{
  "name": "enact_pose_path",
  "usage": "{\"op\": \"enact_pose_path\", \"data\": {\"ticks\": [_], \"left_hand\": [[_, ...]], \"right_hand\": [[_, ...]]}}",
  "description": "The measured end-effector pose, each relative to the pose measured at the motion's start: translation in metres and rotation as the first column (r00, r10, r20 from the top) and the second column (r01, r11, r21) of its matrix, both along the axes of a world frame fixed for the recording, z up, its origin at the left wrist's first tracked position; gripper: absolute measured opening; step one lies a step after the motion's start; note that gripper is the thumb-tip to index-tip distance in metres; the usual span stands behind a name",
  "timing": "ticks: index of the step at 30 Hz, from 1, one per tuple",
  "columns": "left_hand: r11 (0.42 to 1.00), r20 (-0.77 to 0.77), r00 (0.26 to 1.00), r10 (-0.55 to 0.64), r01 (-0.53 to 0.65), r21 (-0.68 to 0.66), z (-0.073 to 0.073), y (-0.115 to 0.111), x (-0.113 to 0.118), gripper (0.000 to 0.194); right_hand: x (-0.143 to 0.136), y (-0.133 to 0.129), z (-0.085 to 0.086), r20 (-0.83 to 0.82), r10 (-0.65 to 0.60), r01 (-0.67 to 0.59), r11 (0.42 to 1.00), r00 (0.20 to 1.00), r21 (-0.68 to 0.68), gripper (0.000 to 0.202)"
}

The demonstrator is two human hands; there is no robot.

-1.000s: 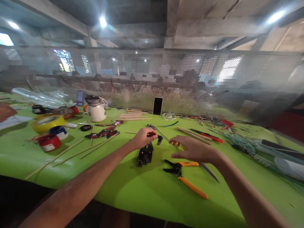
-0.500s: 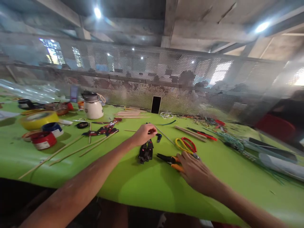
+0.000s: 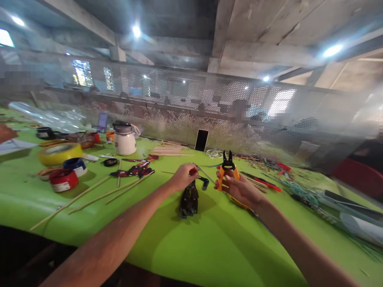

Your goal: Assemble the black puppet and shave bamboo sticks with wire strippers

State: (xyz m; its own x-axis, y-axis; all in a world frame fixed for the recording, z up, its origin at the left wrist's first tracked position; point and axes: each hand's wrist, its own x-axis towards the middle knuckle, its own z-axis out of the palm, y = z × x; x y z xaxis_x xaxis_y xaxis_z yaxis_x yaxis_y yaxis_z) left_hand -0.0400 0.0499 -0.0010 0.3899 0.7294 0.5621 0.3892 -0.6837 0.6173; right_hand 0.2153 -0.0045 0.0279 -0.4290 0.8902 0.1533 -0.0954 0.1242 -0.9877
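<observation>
My left hand point(image 3: 186, 176) is closed round the upper end of a black figure point(image 3: 189, 200) with small red dots, whose lower part hangs over the green table. A black jointed piece point(image 3: 205, 182) sticks out to the right of it. In my right hand point(image 3: 241, 186) are pliers point(image 3: 228, 169) with orange handles, raised with their black jaws upward and slightly parted. Below that hand, the yellow-handled scissors point(image 3: 239, 201) lie on the table, partly hidden.
Tape rolls point(image 3: 63, 180), a white jug point(image 3: 125, 141) and a dark red figure point(image 3: 136, 170) with sticks stand or lie left. A phone point(image 3: 201, 140) leans at the back. Red-handled pliers point(image 3: 266, 182) and green strands point(image 3: 302, 193) lie right.
My right hand has picked the orange-handled pliers off the table and turned them upright. My left hand stays at the black figure. The view has shifted slightly.
</observation>
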Motion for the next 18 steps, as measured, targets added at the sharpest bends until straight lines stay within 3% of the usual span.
{"op": "enact_pose_path", "data": {"ticks": [5, 13, 18], "left_hand": [[1.000, 0.000, 1.000, 0.000, 0.000, -0.015, 0.001, -0.001, 0.002, 0.014], [0.973, 0.100, 0.986, -0.134, 0.150, -0.175, 0.010, -0.013, 0.009, 0.022], [0.949, 0.093, 0.965, -0.247, 0.260, -0.180, 0.018, -0.023, 0.015, 0.017]], "right_hand": [[0.002, 0.002, -0.012, 0.093, 0.057, -0.038, 0.980, 0.994, -0.196, 0.036], [0.003, -0.023, -0.007, 0.263, 0.254, -0.189, 0.950, 0.931, -0.250, 0.045], [0.006, -0.025, -0.013, 0.354, 0.235, -0.165, 0.962, 0.905, -0.219, 0.046]]}}
